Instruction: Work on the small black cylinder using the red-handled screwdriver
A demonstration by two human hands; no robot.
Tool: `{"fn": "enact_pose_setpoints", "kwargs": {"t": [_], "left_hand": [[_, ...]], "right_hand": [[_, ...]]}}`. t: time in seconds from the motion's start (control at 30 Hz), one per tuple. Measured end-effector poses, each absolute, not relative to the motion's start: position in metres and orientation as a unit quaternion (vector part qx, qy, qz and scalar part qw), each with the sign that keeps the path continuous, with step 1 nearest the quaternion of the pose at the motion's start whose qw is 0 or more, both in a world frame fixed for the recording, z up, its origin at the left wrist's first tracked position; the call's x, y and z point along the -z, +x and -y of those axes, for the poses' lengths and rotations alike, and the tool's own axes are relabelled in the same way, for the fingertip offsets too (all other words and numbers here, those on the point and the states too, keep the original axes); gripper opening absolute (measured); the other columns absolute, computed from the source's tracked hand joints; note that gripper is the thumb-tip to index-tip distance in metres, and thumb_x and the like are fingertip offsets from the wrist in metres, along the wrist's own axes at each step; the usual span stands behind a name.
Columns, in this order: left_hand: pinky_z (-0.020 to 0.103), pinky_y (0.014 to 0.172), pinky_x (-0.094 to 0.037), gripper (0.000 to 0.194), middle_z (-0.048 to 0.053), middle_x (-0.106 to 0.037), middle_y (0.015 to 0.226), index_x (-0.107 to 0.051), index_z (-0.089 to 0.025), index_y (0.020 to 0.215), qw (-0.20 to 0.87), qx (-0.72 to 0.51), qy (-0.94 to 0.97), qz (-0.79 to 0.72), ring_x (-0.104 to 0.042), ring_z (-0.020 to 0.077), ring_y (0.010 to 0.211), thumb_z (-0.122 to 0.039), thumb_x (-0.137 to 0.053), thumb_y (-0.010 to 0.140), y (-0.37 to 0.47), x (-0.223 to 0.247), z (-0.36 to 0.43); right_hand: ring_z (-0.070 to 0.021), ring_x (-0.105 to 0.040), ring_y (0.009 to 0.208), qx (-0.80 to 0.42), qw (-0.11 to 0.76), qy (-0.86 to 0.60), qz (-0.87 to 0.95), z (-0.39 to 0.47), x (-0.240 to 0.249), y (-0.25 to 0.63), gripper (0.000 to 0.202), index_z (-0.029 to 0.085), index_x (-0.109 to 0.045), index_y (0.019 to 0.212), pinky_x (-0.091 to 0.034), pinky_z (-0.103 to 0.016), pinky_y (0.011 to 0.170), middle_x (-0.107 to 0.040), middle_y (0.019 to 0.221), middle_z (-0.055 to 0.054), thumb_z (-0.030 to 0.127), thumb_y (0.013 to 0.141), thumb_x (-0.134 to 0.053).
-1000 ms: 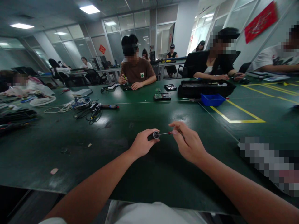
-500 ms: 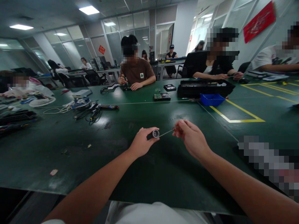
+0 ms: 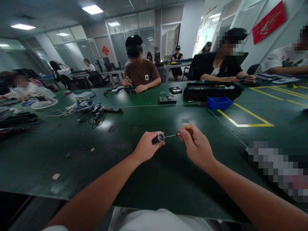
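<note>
My left hand [image 3: 147, 146] is closed round a short dark cylinder [image 3: 158, 138], whose round metal-rimmed end faces me and to the right. Between the fingers of my right hand [image 3: 197, 145] is a screwdriver [image 3: 179, 134] with a thin bright shaft and a reddish collar; most of its handle is hidden by the fingers. The shaft points left and its tip meets the open end of the cylinder. How deep the tip reaches inside I cannot tell. Both hands are held above the green table [image 3: 134, 189].
Beyond my hands stand a blue bin [image 3: 219, 103], a long black tray [image 3: 213, 91] and a hard drive [image 3: 167, 100]. Tangled cables [image 3: 92, 117] lie to the left. A blurred-out object [image 3: 276, 170] is at right. A person [image 3: 141, 75] works opposite.
My right hand has turned, so more of the screwdriver and its reddish collar shows. The shaft lies closer to level. The cylinder has tilted slightly in my left hand, showing more of its side.
</note>
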State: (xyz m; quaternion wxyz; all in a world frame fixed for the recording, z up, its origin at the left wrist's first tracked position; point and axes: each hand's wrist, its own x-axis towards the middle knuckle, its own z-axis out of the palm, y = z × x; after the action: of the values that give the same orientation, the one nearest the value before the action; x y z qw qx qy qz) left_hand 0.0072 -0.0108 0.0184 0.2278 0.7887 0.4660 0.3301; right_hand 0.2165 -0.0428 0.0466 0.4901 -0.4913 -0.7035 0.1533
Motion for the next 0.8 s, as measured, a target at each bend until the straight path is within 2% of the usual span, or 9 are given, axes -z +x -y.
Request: {"fn": "enact_pose_setpoints", "kwargs": {"t": [0.17,0.37,0.6,0.8], "left_hand": [[0.041,0.099,-0.042,0.034,0.001,-0.07,0.114,-0.066,-0.028,0.12,0.226,-0.342,0.787,-0.462,-0.062,0.0233,0.103,-0.031,-0.072,0.086,0.0059,-0.0177,0.0098],[0.038,0.094,-0.043,0.03,0.001,-0.071,0.109,-0.068,-0.027,0.115,0.222,-0.34,0.795,-0.451,-0.062,0.0226,0.101,-0.029,-0.073,0.085,0.0072,-0.0177,0.0106],[0.037,0.093,-0.042,0.029,0.001,-0.071,0.11,-0.067,-0.026,0.114,0.22,-0.341,0.788,-0.462,-0.063,0.022,0.098,-0.03,-0.073,0.086,0.0079,-0.0205,0.0111],[0.036,0.092,-0.043,0.03,0.0,-0.071,0.109,-0.067,-0.027,0.114,0.223,-0.346,0.791,-0.453,-0.063,0.0217,0.099,-0.03,-0.074,0.085,0.0073,-0.0175,0.0097]], "right_hand": [[-0.0134,-0.055,0.055,-0.083,0.521,-0.475,0.705,0.0455,-0.0473,0.2204,0.017,0.021,-0.056,0.093,-0.039,-0.027,0.053,-0.059,0.069,0.001,0.033,0.1,-0.046],[-0.0142,-0.057,0.059,-0.062,0.46,-0.419,0.781,0.048,-0.0483,0.2154,0.009,0.021,-0.053,0.092,-0.042,-0.027,0.055,-0.06,0.073,0.0,0.024,0.098,-0.047],[-0.0142,-0.059,0.06,-0.039,0.496,-0.426,0.756,0.0518,-0.0516,0.2171,0.008,0.021,-0.054,0.095,-0.042,-0.027,0.056,-0.061,0.076,0.0,0.024,0.099,-0.047],[-0.0143,-0.058,0.058,-0.035,0.46,-0.414,0.784,0.0482,-0.0491,0.2146,0.008,0.021,-0.053,0.093,-0.042,-0.027,0.055,-0.06,0.074,0.0,0.023,0.098,-0.048]]}}
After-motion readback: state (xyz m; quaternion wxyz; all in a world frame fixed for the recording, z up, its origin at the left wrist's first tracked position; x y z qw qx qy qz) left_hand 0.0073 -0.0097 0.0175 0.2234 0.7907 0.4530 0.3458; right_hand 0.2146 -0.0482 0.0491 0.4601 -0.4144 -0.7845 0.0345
